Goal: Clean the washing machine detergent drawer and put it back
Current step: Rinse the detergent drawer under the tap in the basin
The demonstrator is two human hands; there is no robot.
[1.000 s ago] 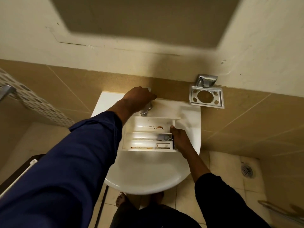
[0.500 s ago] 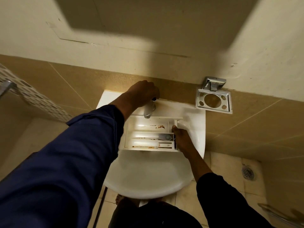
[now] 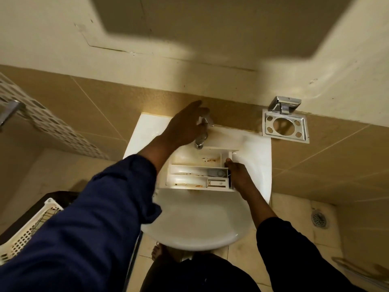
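The white detergent drawer lies flat across the white basin, just under the chrome tap. Brown stains mark its compartments, and a grey insert sits at its right. My right hand grips the drawer's right end. My left hand hovers over the tap handle with its fingers stretched out and slightly blurred; I cannot tell whether it touches the handle. No water stream is visible from the spout.
A chrome toothbrush holder is fixed to the tiled wall right of the basin. A white perforated basket stands at the lower left, a floor drain at the right. My bare foot shows under the basin.
My left hand was closed over the tap handle; now its fingers are spread and lifted from it. The drawer and my right hand have stayed in place.
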